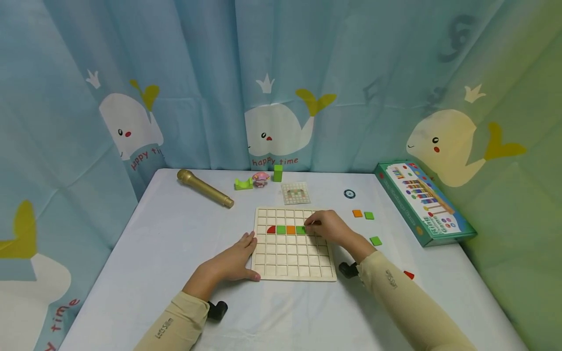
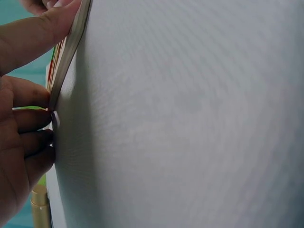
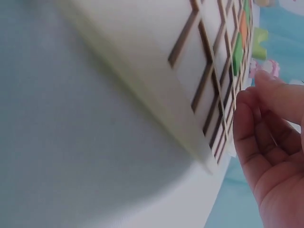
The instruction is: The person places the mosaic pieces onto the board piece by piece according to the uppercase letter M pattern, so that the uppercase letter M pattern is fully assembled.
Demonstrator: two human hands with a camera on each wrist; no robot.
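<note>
A pale wooden grid board [image 1: 291, 261] lies on the white table. One row of it holds a red quarter-round tile [image 1: 271, 229], a green tile [image 1: 281, 229], an orange tile [image 1: 291, 229] and another green tile [image 1: 300, 230]. My left hand [image 1: 230, 259] rests against the board's left side, thumb at the near corner and fingers spread along the edge. Above the row's right end is my right hand [image 1: 331, 228], fingers curled, thumb and forefinger close together beside the green tile. Between those fingertips [image 3: 244, 97] no piece shows clearly; something small could be hidden.
Right of the board lie a loose orange tile [image 1: 357, 213], green tiles [image 1: 369, 215] and a red piece [image 1: 409, 275]. A pattern card [image 1: 296, 193], small figure [image 1: 261, 179], green blocks [image 1: 278, 173] and gold microphone [image 1: 205, 188] lie behind. A game box [image 1: 423, 204] stands right.
</note>
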